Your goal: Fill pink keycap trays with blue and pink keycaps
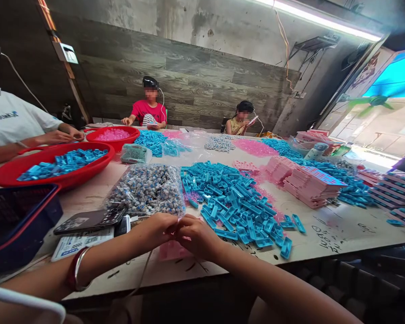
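My left hand [164, 226] and my right hand [195, 235] meet above the table's near edge, fingers curled and pressed together. Whatever sits between the fingertips is hidden behind the hands. Directly below them lies a pink plastic panel [171, 251], partly covered by my wrists and fingers. Just beyond my right hand spreads a big heap of small blue plastic trough-shaped pieces [236, 202]. A clear plastic bag [148, 186] full of small white-and-blue parts lies just past my left hand.
Left of my arms are a dark phone [91, 220], a navy basket [20, 234] and a red basin [77, 180] of blue pieces. Stacked pink panels [307, 184] stand on the right. Three other people sit around the table; one [23, 121] works at the left.
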Available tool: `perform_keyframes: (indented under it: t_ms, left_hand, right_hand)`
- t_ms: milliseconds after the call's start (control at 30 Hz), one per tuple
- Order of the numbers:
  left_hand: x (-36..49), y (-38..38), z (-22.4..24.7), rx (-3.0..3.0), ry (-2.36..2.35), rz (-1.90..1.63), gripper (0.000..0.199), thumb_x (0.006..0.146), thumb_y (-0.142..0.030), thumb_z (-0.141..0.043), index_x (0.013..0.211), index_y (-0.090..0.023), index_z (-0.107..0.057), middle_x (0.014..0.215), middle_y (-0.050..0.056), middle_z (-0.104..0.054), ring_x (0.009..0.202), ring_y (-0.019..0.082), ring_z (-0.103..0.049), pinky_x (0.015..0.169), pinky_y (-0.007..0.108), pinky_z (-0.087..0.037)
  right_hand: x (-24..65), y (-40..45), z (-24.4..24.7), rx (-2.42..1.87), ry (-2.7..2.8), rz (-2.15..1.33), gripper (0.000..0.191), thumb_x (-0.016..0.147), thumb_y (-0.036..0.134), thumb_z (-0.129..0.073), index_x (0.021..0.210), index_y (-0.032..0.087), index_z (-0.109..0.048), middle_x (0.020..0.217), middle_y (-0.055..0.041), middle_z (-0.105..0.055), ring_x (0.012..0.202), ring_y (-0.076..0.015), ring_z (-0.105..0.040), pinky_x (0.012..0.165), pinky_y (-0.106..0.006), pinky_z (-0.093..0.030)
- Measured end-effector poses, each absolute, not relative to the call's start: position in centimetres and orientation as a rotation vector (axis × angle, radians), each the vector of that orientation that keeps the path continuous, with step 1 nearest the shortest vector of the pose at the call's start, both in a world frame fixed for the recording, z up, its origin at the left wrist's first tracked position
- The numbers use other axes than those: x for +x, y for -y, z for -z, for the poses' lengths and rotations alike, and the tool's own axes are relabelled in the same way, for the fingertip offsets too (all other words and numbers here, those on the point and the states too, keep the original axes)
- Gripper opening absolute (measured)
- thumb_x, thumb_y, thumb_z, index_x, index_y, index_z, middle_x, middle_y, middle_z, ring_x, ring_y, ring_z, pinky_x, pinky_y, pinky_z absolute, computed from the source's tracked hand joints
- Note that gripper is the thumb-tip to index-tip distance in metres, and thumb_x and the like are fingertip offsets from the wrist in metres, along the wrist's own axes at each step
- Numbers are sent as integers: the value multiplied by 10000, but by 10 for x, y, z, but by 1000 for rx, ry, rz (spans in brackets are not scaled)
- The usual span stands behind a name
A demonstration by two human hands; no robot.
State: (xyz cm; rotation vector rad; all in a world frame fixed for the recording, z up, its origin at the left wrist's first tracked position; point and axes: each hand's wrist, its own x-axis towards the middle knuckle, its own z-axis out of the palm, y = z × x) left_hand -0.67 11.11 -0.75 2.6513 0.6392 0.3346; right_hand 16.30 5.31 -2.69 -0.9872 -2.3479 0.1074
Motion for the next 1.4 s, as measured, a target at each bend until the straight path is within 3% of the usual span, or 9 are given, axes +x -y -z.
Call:
perform_keyframes:
  t_ms: [167, 433, 1000, 1133, 1400]
  left_hand:
    - [-3, -111, 7, 2667, -685, -303, 166, 665, -39, -581, 608, -157, -477, 600, -44, -514, 563, 102, -466, 523, 200, -267]
    - [-1, -107, 0, 2643, -571, -271, 110, 748, -79, -526, 674, -157, -546, 631, -31, -583, 598, 109, -542, 554, 191, -311]
    - [-6, -100, 8, 2621, -732, -275, 111, 788, -112, -528, 721, -178, -470, 682, -31, -570, 634, 128, -538, 572, 204, -318]
    - [-6, -102, 8, 2622, -748, -276, 76, 787, -141, -545, 747, -176, -491, 697, -25, -572, 638, 136, -540, 571, 213, -317]
    - [-8, -108, -1, 2651, -740, -268, 52, 728, -109, -588, 702, -150, -570, 700, -3, -578, 662, 136, -534, 590, 213, -341]
  right_hand:
    - [162, -56, 28, -959, 2302, -158, 142, 805, 137, -615, 679, 164, -676, 799, -47, -693, 736, -148, -618, 679, -246, -484]
    - [160, -59, 28, -997, 2362, -185, 134, 794, 113, -616, 694, 151, -697, 776, -58, -694, 745, -164, -637, 673, -242, -494]
    - [157, -49, 35, -988, 2220, -221, 202, 814, 77, -561, 659, 167, -655, 769, -44, -670, 719, -143, -625, 664, -229, -493]
    - [161, -47, 39, -1015, 2297, -97, 233, 850, 99, -515, 676, 171, -652, 755, -51, -662, 716, -151, -607, 686, -255, -492]
    - [171, -43, 22, -1047, 2381, 17, 175, 792, 134, -584, 892, 230, -692, 951, -46, -674, 937, -203, -562, 800, -337, -477]
